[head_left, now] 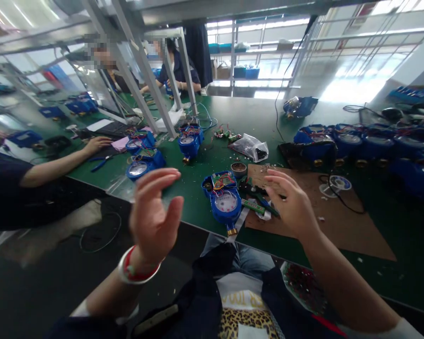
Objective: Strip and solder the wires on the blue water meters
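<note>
A blue water meter (226, 202) with its top housing uncovered sits on the green bench in front of me, brass end toward me. Its green circuit board and coloured wires show. My left hand (155, 214) is raised to the left of the meter, thumb and fingers apart, holding nothing. On the other side, my right hand (292, 202) hovers over a brown cardboard sheet (342, 230), its fingers spread and empty. Between the meter and my right hand lie a green-and-white strip (253, 206) and dark-handled pliers (266, 203). A small round tin (239, 169) stands behind them.
Several more blue meters (349, 140) line the right side, near a solder wire spool (335, 185) and a black cable. A clear plastic bag (250, 147) lies behind the tin. To the left, a co-worker's hand (98, 145) rests on the bench. Metal posts (141, 75) rise ahead.
</note>
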The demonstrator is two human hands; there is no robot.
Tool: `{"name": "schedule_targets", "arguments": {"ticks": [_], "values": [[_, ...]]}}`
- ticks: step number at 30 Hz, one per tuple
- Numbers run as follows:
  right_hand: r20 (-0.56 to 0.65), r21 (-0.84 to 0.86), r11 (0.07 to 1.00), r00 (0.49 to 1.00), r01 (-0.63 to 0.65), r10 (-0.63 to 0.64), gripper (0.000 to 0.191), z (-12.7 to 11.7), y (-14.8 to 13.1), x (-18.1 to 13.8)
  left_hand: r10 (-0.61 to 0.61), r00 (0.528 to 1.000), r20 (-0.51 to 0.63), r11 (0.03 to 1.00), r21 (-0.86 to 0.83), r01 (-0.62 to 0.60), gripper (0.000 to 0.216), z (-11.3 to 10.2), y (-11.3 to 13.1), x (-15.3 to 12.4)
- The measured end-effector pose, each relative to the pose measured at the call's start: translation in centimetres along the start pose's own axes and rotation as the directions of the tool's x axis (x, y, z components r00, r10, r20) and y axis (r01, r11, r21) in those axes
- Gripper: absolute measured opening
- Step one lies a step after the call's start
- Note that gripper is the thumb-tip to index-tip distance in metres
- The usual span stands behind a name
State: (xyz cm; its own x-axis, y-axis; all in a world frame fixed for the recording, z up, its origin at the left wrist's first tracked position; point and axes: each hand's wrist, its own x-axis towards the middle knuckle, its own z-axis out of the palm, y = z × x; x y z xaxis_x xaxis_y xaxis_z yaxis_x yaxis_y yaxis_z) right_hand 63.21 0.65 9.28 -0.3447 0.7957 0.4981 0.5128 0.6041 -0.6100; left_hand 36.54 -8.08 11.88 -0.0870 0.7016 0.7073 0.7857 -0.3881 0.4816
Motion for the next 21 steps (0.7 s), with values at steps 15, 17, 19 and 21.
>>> {"name": "schedule_targets", "arguments": {"ticks": [15,17,19,21], "values": [[0.016,-0.240,0.963,0.992,0.122,-0.121,0.011,7.9,-1.6,1.9,0.053,0.964,0.260,0.997,0.046,-0.067,0.020,8.1,-2.5,-0.7],[0.013,-0.244,0.962,0.992,0.125,-0.126,0.014,8.1,-1.6,1.9,0.066,0.958,0.279,0.994,0.065,-0.088,0.019,8.6,-2.3,-0.3],[-0.002,-0.234,0.964,0.991,0.130,-0.134,0.018,8.1,-1.7,1.9,0.061,0.957,0.283,0.993,0.076,-0.086,0.019,9.0,-2.2,-0.1],[-0.009,-0.217,0.966,0.989,0.143,-0.148,0.020,7.9,-1.7,2.0,0.043,0.960,0.278,0.994,0.083,-0.069,0.016,9.3,-2.2,0.1]]}}
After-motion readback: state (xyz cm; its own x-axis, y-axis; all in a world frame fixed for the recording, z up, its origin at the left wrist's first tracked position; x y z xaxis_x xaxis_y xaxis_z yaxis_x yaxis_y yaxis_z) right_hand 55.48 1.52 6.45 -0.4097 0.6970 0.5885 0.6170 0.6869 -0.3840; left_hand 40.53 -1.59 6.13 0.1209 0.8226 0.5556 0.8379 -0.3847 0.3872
